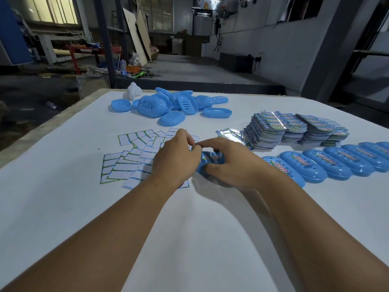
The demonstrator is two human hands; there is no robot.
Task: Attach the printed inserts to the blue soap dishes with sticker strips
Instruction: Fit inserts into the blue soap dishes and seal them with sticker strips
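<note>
A blue soap dish [203, 165] with a printed insert [211, 157] laid across it sits mid-table, mostly hidden between my hands. My right hand [229, 163] curls over the dish and holds it down. My left hand [176, 157] is beside it, fingertips pinched together near the dish's far end; a sticker strip there is too small to make out. White sticker sheets [130, 159] lie scattered under and left of my left hand. Stacks of printed inserts [294, 129] stand to the right.
A pile of bare blue soap dishes [168, 104] lies at the table's far side beside a white object [133, 92]. A row of dishes with inserts attached [328, 163] runs along the right. The white table [63, 207] ends at the left edge; the floor lies below it.
</note>
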